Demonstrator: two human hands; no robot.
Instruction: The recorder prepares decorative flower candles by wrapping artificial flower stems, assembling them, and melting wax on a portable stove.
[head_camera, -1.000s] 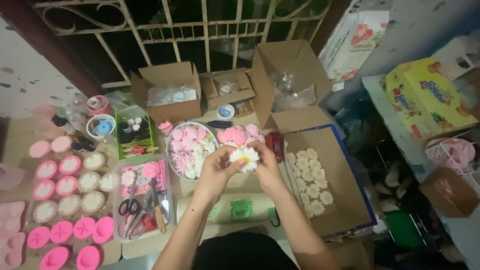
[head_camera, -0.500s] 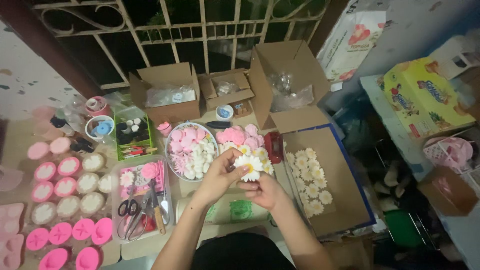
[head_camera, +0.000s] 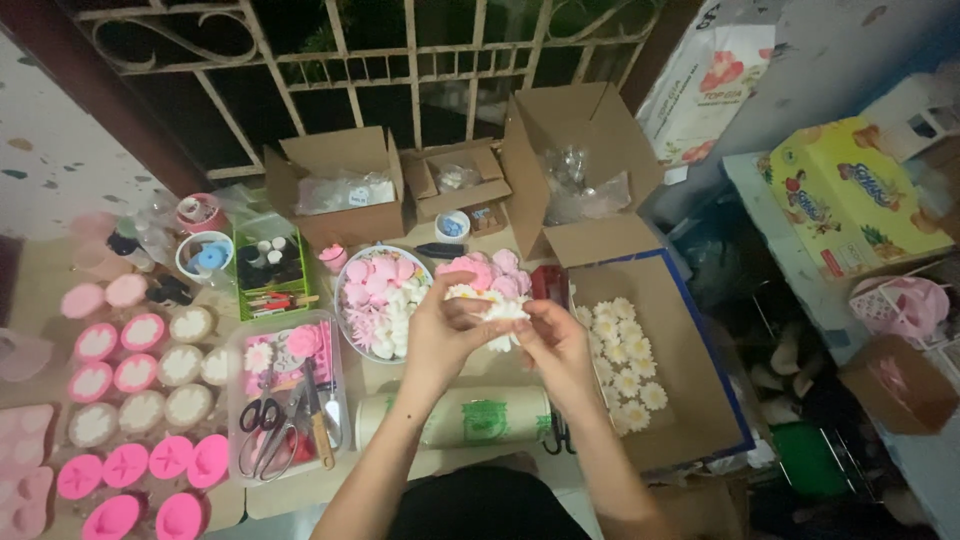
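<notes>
Both hands meet at the middle of the view over a small white daisy-shaped flower piece. My left hand pinches it from the left and my right hand closes on it from the right, so most of the flower is hidden by fingers. Just behind the hands lies a heap of pink flower pieces. A round bowl of pink and white flower pieces stands to the left of the hands.
A flat cardboard tray with rows of white daisies lies at the right. Pink round moulds fill the left side. A clear tray holds scissors and tools. Open cardboard boxes line the back. A green-printed roll lies near me.
The daisy was held face-up and plainly visible; now both hands have closed around it and turned it, hiding most of it. The hands shifted slightly up and right.
</notes>
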